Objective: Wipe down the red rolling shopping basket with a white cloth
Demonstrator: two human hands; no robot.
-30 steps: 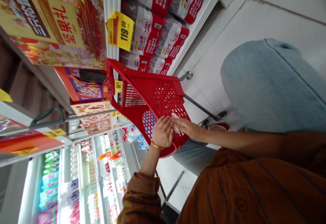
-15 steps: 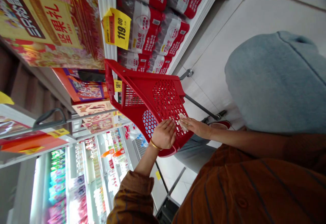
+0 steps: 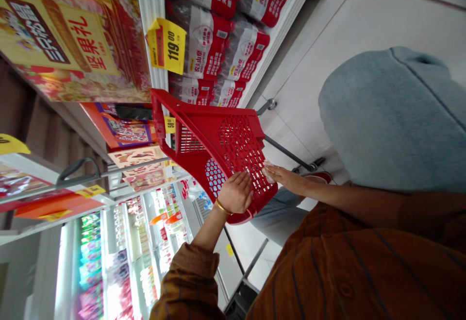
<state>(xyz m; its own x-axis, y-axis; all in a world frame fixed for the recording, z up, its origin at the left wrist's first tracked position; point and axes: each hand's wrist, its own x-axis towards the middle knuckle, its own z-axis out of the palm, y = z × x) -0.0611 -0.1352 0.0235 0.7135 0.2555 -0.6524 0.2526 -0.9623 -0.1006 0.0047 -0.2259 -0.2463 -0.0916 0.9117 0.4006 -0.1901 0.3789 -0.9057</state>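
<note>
A red plastic shopping cart (image 3: 218, 116) with a lattice side appears turned sideways in the tilted head view. My left hand (image 3: 236, 192), with a gold bangle at its wrist, has its fingers curled over the cart's rim. Against the lattice side, my right hand (image 3: 286, 178) presses a crumpled whitish cloth or tissue (image 3: 268, 172); its fingers partly cover it. The cart's grey metal leg (image 3: 289, 152) and a caster (image 3: 271, 104) show below the basket.
Shelves beside the cart hold packs of red-labelled water bottles (image 3: 204, 43) and a nut gift box (image 3: 73, 33). A yellow price tag (image 3: 167, 45) sticks out near the cart's handle (image 3: 156, 116). Lit shelves (image 3: 138, 242) stand beyond. A denim-covered knee (image 3: 386, 121) is above the tiled floor (image 3: 382, 19).
My right hand has slid the cloth a short way along the lattice, toward the right of the picture. My left hand stays on the rim. The view has shifted slightly.
</note>
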